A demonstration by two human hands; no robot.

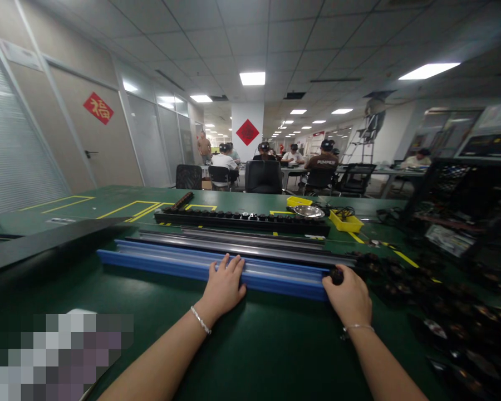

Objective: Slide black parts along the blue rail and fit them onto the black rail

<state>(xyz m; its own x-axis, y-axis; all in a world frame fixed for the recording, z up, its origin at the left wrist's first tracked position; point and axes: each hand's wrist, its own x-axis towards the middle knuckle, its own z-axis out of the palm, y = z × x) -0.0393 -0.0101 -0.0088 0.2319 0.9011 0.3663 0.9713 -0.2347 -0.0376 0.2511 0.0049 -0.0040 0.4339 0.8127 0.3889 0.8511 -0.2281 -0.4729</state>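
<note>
A long blue channel-shaped rail [162, 266] lies lengthwise on the green table [271, 345]. My left hand [225, 284] grips it near the middle, its fingers reaching over the trough and the thumb at the near wall. At the rail's right end, my right hand [351, 295] is closed around a small black round part [337, 276], the thumb against the rail. Part of the black piece is hidden by the fingers. Just beyond the blue rail lie grey metal rails [234, 242], roughly parallel to it.
A black strip with a row of round parts [242, 219] lies farther back. Yellow trays [345, 221] and a shiny metal dish [309, 211] stand behind right. Many dark parts [455, 312] crowd the right side. A dark sheet [45, 245] lies left. People sit at tables beyond.
</note>
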